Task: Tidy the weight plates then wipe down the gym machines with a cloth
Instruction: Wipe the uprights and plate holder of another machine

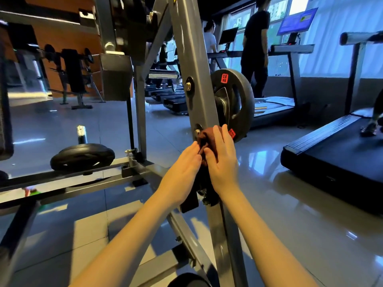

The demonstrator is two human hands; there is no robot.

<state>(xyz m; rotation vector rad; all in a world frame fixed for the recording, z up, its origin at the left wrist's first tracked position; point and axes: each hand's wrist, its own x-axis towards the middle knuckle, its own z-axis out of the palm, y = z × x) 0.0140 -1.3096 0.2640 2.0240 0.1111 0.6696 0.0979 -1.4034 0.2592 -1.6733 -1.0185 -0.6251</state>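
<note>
Two hands share the cloth point(209, 137): my right hand point(222, 160) pinches it flat against the upright point(194, 79) to wipe, while my left hand point(182, 162), fingers straight, steadies its loose end.

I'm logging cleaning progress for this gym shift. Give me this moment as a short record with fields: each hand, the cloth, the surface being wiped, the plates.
left hand: fingers fairly straight, tips touching the cloth
right hand: holds the cloth, fingers laid over it
cloth: dark red, bunched
surface: grey upright post of the machine, cloth against it
2.5 kg weight plate: upright on a peg, just right of the post
second weight plate: lying flat on the base frame, left
background: treadmill on the right
</note>
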